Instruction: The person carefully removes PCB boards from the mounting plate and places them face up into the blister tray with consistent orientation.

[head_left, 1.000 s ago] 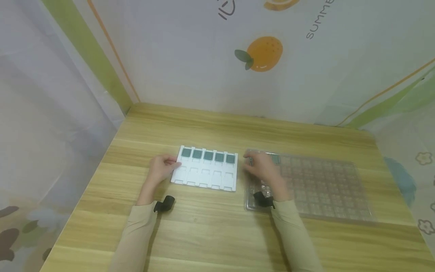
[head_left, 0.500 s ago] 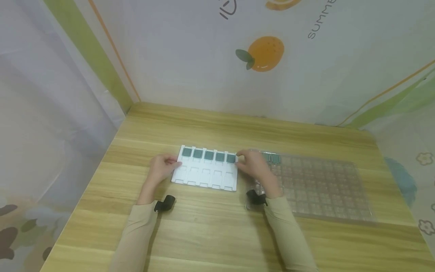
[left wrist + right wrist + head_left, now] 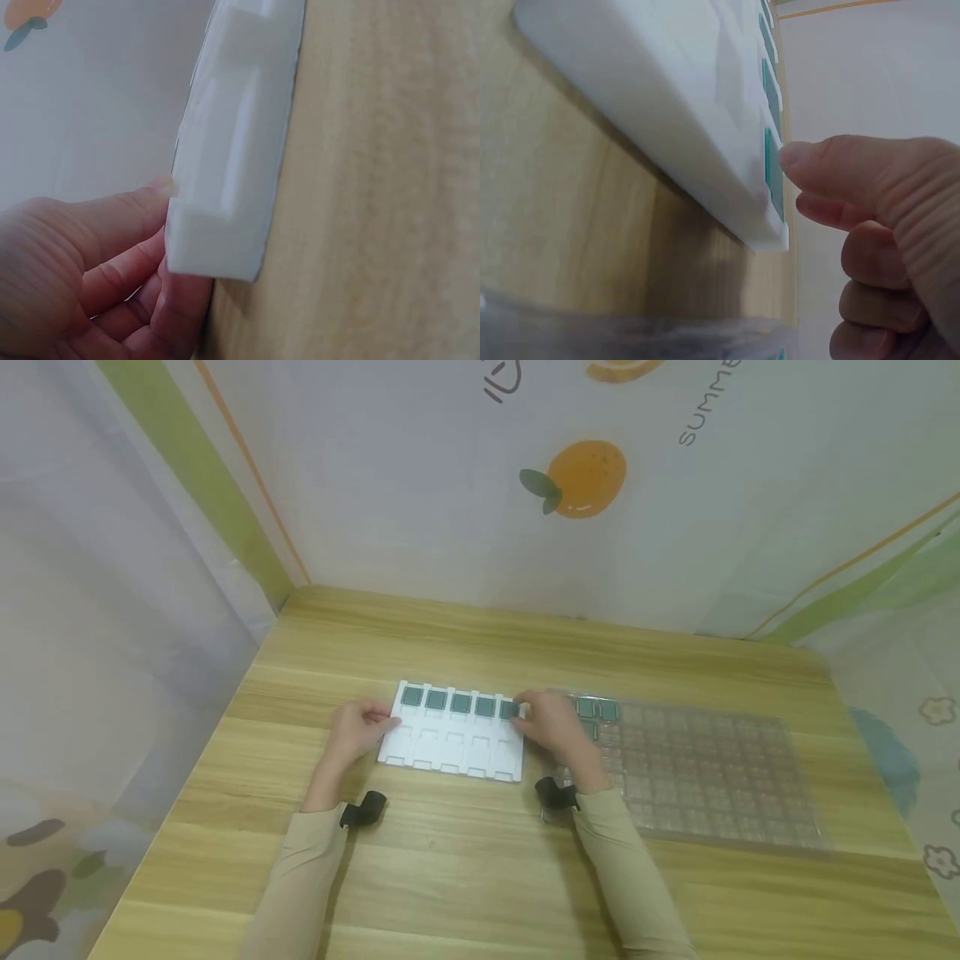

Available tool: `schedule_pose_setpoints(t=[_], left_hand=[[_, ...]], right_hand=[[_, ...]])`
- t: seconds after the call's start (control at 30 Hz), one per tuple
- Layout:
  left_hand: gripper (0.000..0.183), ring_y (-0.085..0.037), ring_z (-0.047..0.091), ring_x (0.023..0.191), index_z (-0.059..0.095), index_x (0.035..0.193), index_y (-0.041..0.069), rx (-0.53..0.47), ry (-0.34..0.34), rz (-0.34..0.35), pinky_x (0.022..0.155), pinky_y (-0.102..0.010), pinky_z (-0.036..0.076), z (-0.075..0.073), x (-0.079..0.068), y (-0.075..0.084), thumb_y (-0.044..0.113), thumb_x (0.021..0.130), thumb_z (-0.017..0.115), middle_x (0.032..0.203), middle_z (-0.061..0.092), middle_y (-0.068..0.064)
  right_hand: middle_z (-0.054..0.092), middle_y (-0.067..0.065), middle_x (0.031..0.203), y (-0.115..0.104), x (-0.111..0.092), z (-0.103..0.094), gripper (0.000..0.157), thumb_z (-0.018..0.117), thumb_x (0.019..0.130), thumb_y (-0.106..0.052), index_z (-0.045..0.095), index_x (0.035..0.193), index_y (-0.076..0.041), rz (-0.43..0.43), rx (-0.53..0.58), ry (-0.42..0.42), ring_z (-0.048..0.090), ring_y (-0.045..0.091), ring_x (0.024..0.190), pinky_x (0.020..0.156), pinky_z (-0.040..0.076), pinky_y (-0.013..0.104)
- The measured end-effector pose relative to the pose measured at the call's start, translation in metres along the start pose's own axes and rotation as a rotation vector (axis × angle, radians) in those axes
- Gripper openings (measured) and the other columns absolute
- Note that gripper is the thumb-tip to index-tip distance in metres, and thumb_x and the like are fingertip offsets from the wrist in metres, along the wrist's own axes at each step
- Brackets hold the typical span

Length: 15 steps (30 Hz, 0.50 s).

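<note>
My left hand [image 3: 358, 727] pinches the left edge of a white plastic tray [image 3: 431, 745]; in the left wrist view the thumb [image 3: 127, 214] is at its upper edge and curled fingers lie below. Dark green square chips fill the tray's far row, and its near row of pockets is bare. At the right end, my right hand [image 3: 553, 722] has thumb and forefinger at the last chip [image 3: 507, 710]. In the right wrist view the thumb tip [image 3: 799, 156] overlaps this chip [image 3: 775, 176], with the other fingers curled. Whether it is pinched or only touched, I cannot tell.
A long clear plastic tray [image 3: 712, 777] with many small pockets lies to the right, partly under my right forearm. Several green chips [image 3: 607, 710] sit in its far left corner. A white printed curtain [image 3: 450, 527] hangs behind the wooden table [image 3: 450, 877].
My right hand has moved left from the clear tray to the last chip of the white tray, uncovering chips in the clear tray's corner. My left hand stays on the white tray's edge.
</note>
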<state>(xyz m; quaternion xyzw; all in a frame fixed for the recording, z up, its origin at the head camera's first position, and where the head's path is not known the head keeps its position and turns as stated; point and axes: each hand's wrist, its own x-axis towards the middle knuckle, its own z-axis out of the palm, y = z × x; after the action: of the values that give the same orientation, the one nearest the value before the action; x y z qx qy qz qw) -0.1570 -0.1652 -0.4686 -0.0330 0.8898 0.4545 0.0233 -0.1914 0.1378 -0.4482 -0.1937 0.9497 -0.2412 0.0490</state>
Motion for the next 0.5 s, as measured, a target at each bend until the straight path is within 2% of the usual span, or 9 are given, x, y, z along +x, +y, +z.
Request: schedule_pose_setpoints(t=[0.5], left_hand=[[0.023, -0.033, 0.062, 0.081, 0.065, 0.096, -0.01, -0.004, -0.003, -0.005, 0.072, -0.04, 0.053, -0.0007, 0.0003, 0.0004, 0.01, 0.084, 0.068, 0.089, 0.066, -0.023]], right_hand=[[0.055, -0.001, 0.057, -0.0045, 0.0053, 0.0039, 0.033, 0.07, 0.082, -0.015, 0.065, 0.112, -0.001, 0.094, -0.03, -0.043, 0.046, 0.011, 0.048, 0.043, 0.038, 0.022]])
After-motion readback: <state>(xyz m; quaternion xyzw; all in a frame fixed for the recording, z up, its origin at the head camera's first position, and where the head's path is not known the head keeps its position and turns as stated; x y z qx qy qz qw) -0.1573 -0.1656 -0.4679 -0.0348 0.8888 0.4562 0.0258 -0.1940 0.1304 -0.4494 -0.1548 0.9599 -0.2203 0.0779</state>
